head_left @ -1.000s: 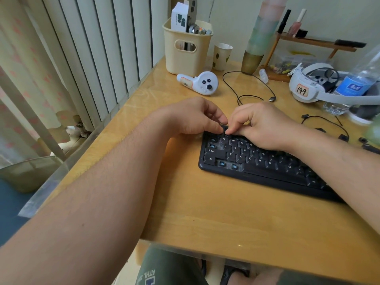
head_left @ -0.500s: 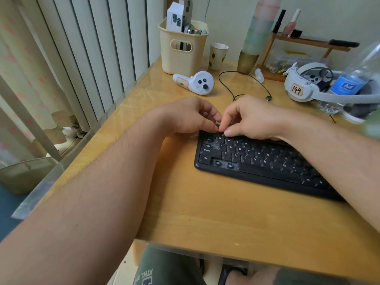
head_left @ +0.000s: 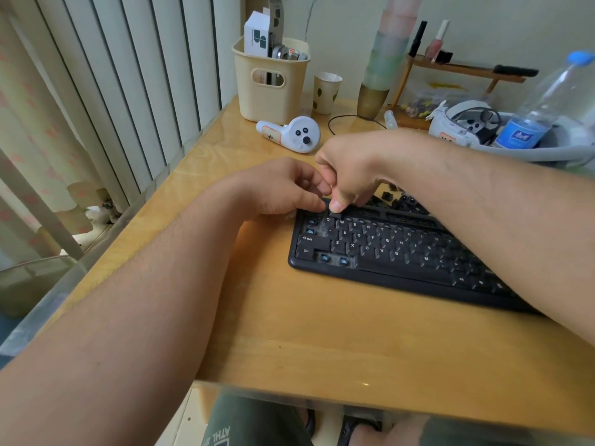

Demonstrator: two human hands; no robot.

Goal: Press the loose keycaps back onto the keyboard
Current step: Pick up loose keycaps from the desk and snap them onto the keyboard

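At the keyboard's (head_left: pixel 402 252) far-left corner, my right hand (head_left: pixel 351 175) pinches a keycap (head_left: pixel 333 211) to seat it; left hand's (head_left: pixel 283 188) curled fingers steady alongside, grip unclear.

- A wooden desk (head_left: pixel 322 333) is standing against a pale wall (head_left: pixel 499 24).
- White vertical blinds (head_left: pixel 128 75) are hanging at left, beside a patterned curtain (head_left: pixel 29 117).

We look down from a single head-worn camera, close over a wooden desk (head_left: pixel 322 342), facing forward toward the wall.
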